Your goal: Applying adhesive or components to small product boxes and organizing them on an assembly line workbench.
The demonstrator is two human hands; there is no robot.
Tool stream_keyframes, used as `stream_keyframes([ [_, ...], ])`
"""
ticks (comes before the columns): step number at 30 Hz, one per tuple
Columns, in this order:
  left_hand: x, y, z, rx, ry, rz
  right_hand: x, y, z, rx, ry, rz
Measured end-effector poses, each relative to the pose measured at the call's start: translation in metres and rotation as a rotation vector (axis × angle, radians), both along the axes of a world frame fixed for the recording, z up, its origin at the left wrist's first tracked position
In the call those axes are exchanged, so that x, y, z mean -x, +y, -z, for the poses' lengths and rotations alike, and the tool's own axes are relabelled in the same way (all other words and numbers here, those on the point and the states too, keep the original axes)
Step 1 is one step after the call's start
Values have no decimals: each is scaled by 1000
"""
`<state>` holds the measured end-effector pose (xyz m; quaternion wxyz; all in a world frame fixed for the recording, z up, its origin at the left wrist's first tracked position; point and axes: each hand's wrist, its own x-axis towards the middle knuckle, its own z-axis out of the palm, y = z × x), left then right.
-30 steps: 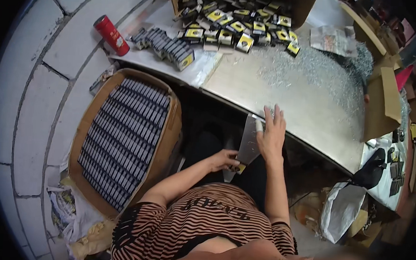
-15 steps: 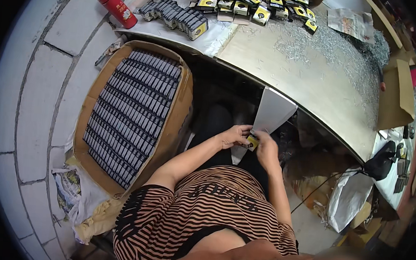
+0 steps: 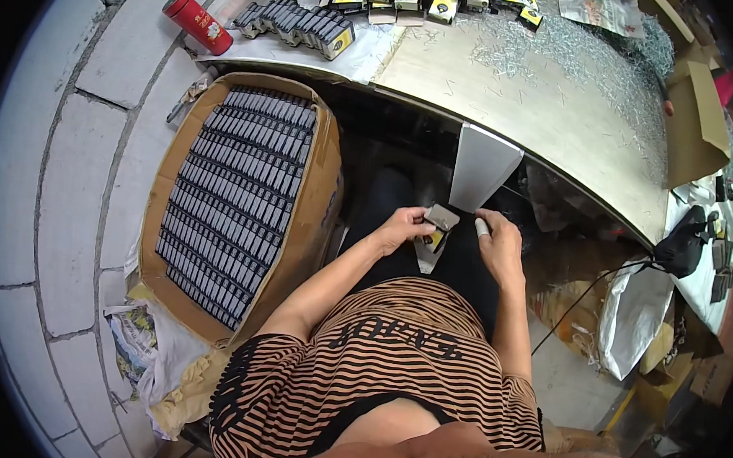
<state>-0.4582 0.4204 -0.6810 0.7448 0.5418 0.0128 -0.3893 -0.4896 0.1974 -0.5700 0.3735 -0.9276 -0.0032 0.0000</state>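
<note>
My left hand [image 3: 402, 229] pinches a small grey carton with a yellow and black face [image 3: 435, 227] over my lap, below the table edge. My right hand [image 3: 497, 244] sits just right of it, fingers curled at the lower end of a flat grey card sheet [image 3: 481, 167] that rises toward the table edge. A fingertip of that hand wears a pale cover. Both hands are close together above my dark trousers.
A big cardboard box [image 3: 319, 184] packed with rows of dark small cartons stands at my left. On the table [image 3: 558, 115] lie more small cartons [image 3: 299, 25], loose staples and a red can [image 3: 196, 21]. A white bag [image 3: 634, 317] hangs at right.
My hands came down from the table edge to my lap. The grey card sheet moved down with them, and the small carton now sits between my fingers.
</note>
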Motion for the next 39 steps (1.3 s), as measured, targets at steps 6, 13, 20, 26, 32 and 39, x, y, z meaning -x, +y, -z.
stream_keyframes([
  [6,8,-20,-63,-24,-468,-328,-9,12,11,-501,66,-90],
  [13,-13,-14,-120,-271,-1519,-276,-33,37,-45,-1443,232,-263],
  [20,-13,-22,-98,-59,-806,-409,-36,34,-29,-1200,229,6],
  [26,-26,-22,-107,-195,-852,-336,-48,32,-20,-892,61,8],
  [32,-32,-20,-114,-269,-821,-262,-68,17,-23,-792,102,-41],
  [39,-51,-12,-117,-179,-696,-258,-79,20,-38,-809,167,-159],
])
